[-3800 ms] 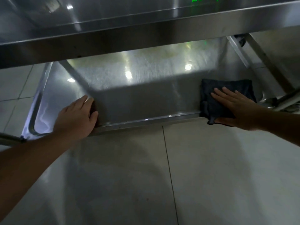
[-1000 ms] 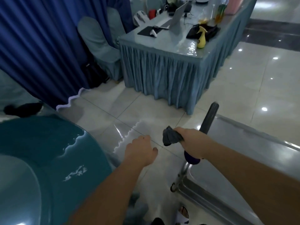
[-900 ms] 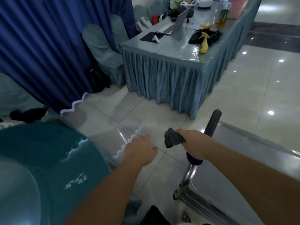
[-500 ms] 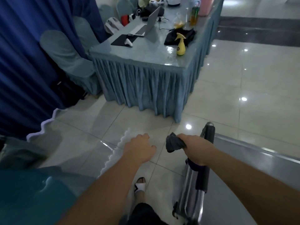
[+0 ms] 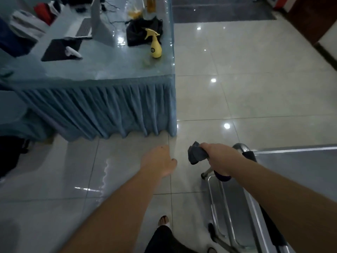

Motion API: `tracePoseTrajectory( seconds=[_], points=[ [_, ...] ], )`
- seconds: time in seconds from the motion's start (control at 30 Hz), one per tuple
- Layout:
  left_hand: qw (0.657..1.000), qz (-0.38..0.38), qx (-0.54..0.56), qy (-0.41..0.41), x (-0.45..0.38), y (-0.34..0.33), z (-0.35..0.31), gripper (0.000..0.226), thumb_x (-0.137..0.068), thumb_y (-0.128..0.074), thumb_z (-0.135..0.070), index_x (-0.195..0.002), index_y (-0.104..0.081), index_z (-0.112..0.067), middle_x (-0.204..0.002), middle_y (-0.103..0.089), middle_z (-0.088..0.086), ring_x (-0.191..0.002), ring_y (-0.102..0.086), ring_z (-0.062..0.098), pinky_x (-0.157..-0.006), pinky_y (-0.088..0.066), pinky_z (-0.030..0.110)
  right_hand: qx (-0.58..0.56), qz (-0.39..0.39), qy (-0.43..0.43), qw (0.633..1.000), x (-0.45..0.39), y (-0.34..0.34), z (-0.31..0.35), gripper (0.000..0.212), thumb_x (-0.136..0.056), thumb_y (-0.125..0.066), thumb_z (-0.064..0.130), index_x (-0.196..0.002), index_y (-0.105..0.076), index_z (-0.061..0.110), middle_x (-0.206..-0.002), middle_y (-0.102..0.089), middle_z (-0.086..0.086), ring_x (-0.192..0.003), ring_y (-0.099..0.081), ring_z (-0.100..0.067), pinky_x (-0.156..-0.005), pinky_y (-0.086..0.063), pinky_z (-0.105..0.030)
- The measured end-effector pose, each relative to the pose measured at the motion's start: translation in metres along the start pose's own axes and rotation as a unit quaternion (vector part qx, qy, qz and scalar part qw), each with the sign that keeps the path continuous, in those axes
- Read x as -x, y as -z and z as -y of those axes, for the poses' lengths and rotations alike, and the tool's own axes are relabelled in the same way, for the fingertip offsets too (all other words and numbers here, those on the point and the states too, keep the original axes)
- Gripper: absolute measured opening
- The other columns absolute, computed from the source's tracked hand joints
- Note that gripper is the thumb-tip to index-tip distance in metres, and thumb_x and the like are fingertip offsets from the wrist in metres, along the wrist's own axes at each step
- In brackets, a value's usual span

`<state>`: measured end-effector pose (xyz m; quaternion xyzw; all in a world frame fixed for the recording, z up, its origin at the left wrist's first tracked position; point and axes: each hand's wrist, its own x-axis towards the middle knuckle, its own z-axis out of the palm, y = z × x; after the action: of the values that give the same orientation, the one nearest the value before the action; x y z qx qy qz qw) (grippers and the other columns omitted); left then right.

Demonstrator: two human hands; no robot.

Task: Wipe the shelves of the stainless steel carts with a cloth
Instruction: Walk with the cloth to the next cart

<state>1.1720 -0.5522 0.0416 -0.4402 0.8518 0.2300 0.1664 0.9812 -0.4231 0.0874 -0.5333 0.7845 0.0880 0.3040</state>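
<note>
Right hand grip clamped on cart handle w/ dark cloth bunched in same fist, at cart top's near-left corner. Left hand loosely curled, holding nothing. Cloth probably soft, light; cart probably heavy, rolls; hold by handle.

Cart: bare stainless steel, top shelf smooth with a dull brushed sheen; rail tubes polished and brighter. Handle grip looks like matt black rubber or foam, cannot tell which.

Cloth: dark grey fabric, soft and matt, bunched.

Floor: pale glazed tile, very glossy, mirrors ceiling lights.

Table: top glossy under a clear cover; skirt along its edges is pleated blue cloth, matt.

Spray bottle: yellow plastic, smooth.
</note>
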Motion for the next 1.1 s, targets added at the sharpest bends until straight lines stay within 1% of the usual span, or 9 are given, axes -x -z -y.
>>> tracePoseTrajectory(
  seconds=[0.07,0.13,0.2,0.33,0.43,0.57,0.77,0.93,1.1],
  points=[
    [1.000,0.001,-0.003,-0.017,-0.014,0.010,0.002,0.062,-0.100,-0.050,-0.047,-0.157,-0.042,-0.024,-0.157,-0.050,0.003,-0.136,-0.053,0.029,-0.108,-0.048,0.045,-0.006,-0.003,-0.015,1.000,-0.008,0.008,0.000,0.047,-0.097,-0.049,0.000,-0.140,-0.046,0.017,-0.122,-0.063,-0.006,-0.108,-0.059,-0.024,-0.085,-0.042,-0.031],
    [0.999,0.011,0.005,-0.039,-0.028,0.017,-0.001,0.064,-0.102,-0.050,-0.046,-0.161,-0.038,-0.023,-0.162,-0.045,0.005,-0.142,-0.049,0.029,-0.114,-0.044,0.045,-0.014,0.001,-0.031,0.999,-0.017,0.016,-0.004,0.045,-0.097,-0.051,0.001,-0.139,-0.048,0.017,-0.122,-0.063,-0.005,-0.102,-0.057,-0.021,-0.082,-0.038,-0.028],
    [0.998,0.013,-0.001,-0.064,-0.047,0.025,-0.009,0.064,-0.103,-0.050,-0.045,-0.161,-0.038,-0.021,-0.162,-0.044,0.006,-0.145,-0.046,0.029,-0.116,-0.040,0.044,-0.027,0.009,-0.044,0.999,-0.029,0.024,-0.010,0.046,-0.098,-0.053,0.002,-0.141,-0.047,0.017,-0.125,-0.062,-0.005,-0.107,-0.058,-0.021,-0.082,-0.033,-0.025],
    [0.993,0.004,-0.054,-0.108,-0.090,0.049,-0.037,0.046,-0.101,-0.051,-0.044,-0.139,-0.054,-0.019,-0.140,-0.059,0.007,-0.125,-0.058,0.029,-0.105,-0.050,0.045,-0.048,-0.011,-0.063,0.997,-0.055,0.043,-0.036,0.048,-0.098,-0.051,0.002,-0.143,-0.045,0.018,-0.126,-0.062,-0.006,-0.114,-0.060,-0.024,-0.085,-0.039,-0.028],
    [0.986,-0.008,-0.107,-0.129,-0.128,0.074,-0.062,0.039,-0.100,-0.049,-0.045,-0.129,-0.056,-0.020,-0.126,-0.061,0.005,-0.112,-0.060,0.027,-0.094,-0.052,0.044,-0.056,-0.021,-0.080,0.995,-0.080,0.067,-0.060,0.050,-0.099,-0.052,0.004,-0.146,-0.043,0.019,-0.127,-0.062,-0.005,-0.115,-0.061,-0.025,-0.094,-0.047,-0.034],
    [0.981,-0.024,-0.128,-0.141,-0.178,0.116,-0.099,0.048,-0.100,-0.050,-0.051,-0.137,-0.054,-0.021,-0.135,-0.059,0.004,-0.119,-0.059,0.028,-0.097,-0.050,0.045,-0.080,-0.034,-0.097,0.991,-0.106,0.120,-0.091,0.058,-0.100,-0.052,0.007,-0.152,-0.037,0.025,-0.133,-0.060,-0.005,-0.120,-0.060,-0.025,-0.102,-0.046,-0.035],
    [0.977,-0.021,-0.144,-0.158,-0.254,0.160,-0.148,0.051,-0.097,-0.051,-0.053,-0.139,-0.052,-0.024,-0.136,-0.058,0.002,-0.120,-0.060,0.026,-0.089,-0.047,0.041,-0.151,-0.022,-0.146,0.977,-0.142,0.176,-0.135,0.045,-0.096,-0.053,0.008,-0.138,-0.056,0.023,-0.128,-0.062,0.006,-0.119,-0.055,-0.014,-0.115,-0.036,-0.041],
    [0.963,0.005,-0.172,-0.209,-0.335,0.184,-0.190,0.058,-0.098,-0.048,-0.054,-0.146,-0.049,-0.024,-0.140,-0.057,0.003,-0.124,-0.057,0.028,-0.098,-0.050,0.044,-0.161,-0.032,-0.188,0.968,-0.188,0.203,-0.186,0.064,-0.095,-0.061,0.008,-0.152,-0.038,0.025,-0.134,-0.061,0.000,-0.120,-0.059,-0.020,-0.101,-0.042,-0.031],
    [0.929,0.019,-0.223,-0.294,-0.430,0.217,-0.245,0.063,-0.101,-0.046,-0.057,-0.152,-0.044,-0.022,-0.145,-0.054,0.007,-0.129,-0.055,0.030,-0.102,-0.047,0.046,-0.211,-0.053,-0.271,0.938,-0.240,0.228,-0.239,0.058,-0.096,-0.058,0.009,-0.149,-0.043,0.026,-0.132,-0.060,0.000,-0.121,-0.058,-0.019,-0.096,-0.037,-0.025]
  ],
)
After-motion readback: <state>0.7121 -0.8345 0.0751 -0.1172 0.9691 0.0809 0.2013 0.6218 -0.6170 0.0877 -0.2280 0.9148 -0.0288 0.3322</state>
